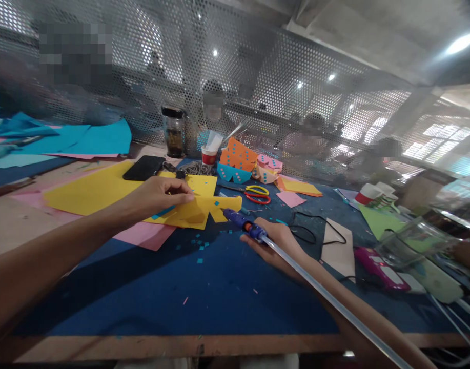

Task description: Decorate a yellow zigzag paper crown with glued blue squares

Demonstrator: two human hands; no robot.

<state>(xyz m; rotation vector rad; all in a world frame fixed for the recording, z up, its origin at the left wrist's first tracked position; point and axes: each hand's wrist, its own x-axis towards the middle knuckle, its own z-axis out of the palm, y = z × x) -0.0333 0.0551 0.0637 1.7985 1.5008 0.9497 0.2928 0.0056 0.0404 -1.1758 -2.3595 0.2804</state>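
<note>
My left hand (pixel 171 195) pinches the left end of a cut yellow paper strip (pixel 196 207) with a notch along its lower edge. One small blue square sticks to the strip. In my right hand (pixel 275 241) is a blue hot glue gun (pixel 244 225), its nozzle close to the strip's face beside the square. A long clear glue stick (pixel 307 279) runs out of the gun's back toward my forearm. Small blue paper squares (pixel 200 246) lie scattered on the blue table mat (pixel 173 302) below. Larger yellow sheets (pixel 92 189) lie under and behind my left hand.
Red-and-yellow-handled scissors (pixel 258 195) lie beyond the glue gun. Decorated orange paper pieces (pixel 238 156), a paper cup (pixel 209 155) and a jar (pixel 174 130) stand near the perforated metal screen (pixel 250 77). A black phone (pixel 144 168) rests on yellow paper. At right are a magenta power strip (pixel 381 269) and cables.
</note>
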